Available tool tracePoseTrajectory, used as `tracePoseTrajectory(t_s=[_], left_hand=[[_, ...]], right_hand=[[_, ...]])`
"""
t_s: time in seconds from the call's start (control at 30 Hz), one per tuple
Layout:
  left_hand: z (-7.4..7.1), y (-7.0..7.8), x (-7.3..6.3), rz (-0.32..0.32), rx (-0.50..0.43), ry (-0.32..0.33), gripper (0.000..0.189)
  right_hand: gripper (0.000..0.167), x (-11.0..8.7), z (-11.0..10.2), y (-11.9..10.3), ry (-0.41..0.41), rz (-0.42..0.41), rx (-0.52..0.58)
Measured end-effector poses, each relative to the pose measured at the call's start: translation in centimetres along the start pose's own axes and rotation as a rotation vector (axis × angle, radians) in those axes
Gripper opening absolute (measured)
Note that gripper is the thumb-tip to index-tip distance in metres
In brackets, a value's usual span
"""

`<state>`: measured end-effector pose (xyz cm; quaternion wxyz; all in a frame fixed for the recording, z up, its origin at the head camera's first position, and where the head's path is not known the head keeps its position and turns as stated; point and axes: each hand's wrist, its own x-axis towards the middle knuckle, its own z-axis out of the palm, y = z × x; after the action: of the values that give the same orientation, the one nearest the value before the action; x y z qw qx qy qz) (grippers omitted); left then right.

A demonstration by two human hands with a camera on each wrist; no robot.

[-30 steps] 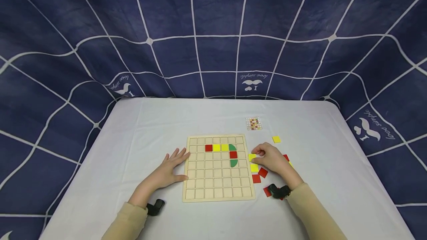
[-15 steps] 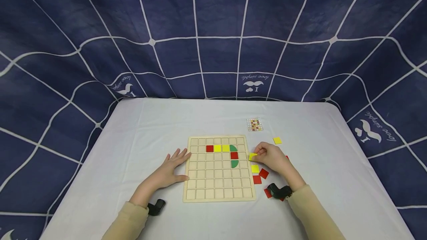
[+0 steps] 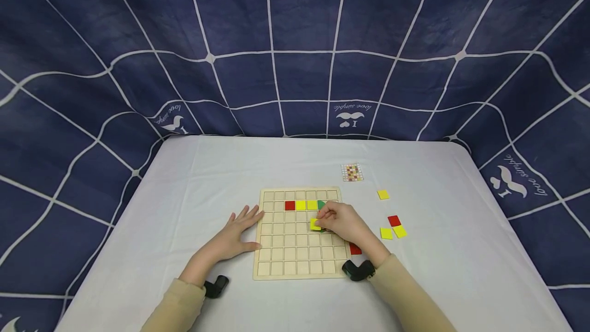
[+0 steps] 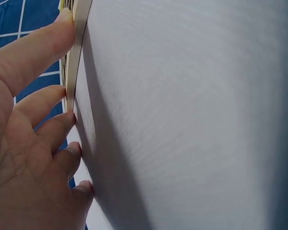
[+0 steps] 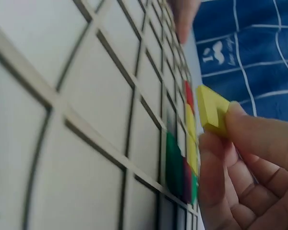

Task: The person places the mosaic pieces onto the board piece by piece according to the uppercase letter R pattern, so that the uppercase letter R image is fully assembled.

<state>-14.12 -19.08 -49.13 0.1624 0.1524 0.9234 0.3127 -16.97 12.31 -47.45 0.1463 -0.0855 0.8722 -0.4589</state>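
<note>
Between thumb and fingers my right hand [image 3: 342, 221] pinches a yellow square tile [image 5: 212, 111], held just over the right half of a wooden grid board [image 3: 282, 250]. A red tile [image 3: 289, 205], two yellow tiles [image 3: 306, 205] and a green rounded piece [image 3: 321, 204] sit in one row near the board's far edge. In the right wrist view another green piece [image 5: 173, 163] shows; the hand partly covers this area in the head view. My left hand [image 3: 231, 236] rests with spread fingers at the board's left edge, its thumb and fingers [image 4: 52, 101] touching it.
Right of the board lie a red tile [image 3: 394, 221] and yellow tiles [image 3: 386, 233], with one yellow tile [image 3: 383, 194] farther back. Another red tile [image 3: 355, 249] is partly under the right forearm. A small pattern card [image 3: 352, 172] lies behind the board on the white table [image 3: 221, 168].
My right hand has moved left from the board's right side onto the grid, carrying the yellow tile. Loose tiles farther right are uncovered. The left hand has stayed put.
</note>
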Motion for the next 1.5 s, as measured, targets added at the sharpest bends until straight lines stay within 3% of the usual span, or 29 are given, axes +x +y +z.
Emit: tracePoseTrajectory(t_s=[0.3,1.03,1.27,1.5], left_hand=[[0.1,-0.1,0.1,-0.002,0.008,0.002,0.085],[0.1,-0.1,0.0,0.007,0.005,0.004,0.085],[-0.1,-0.1,0.1,0.009,0.008,0.012,0.086],[0.0,-0.2,-0.1,0.011,-0.001,0.003,0.086]], right_hand=[[0.011,0.2,1.3,-0.1,0.013,-0.014,-0.087],[0.007,0.3,1.5,-0.2,0.038,-0.092,-0.263],[0.011,-0.3,-1.1,0.4,0.113,-0.065,-0.159],[0.013,-1.6,-4.8,3.3,0.12,0.054,-0.11]])
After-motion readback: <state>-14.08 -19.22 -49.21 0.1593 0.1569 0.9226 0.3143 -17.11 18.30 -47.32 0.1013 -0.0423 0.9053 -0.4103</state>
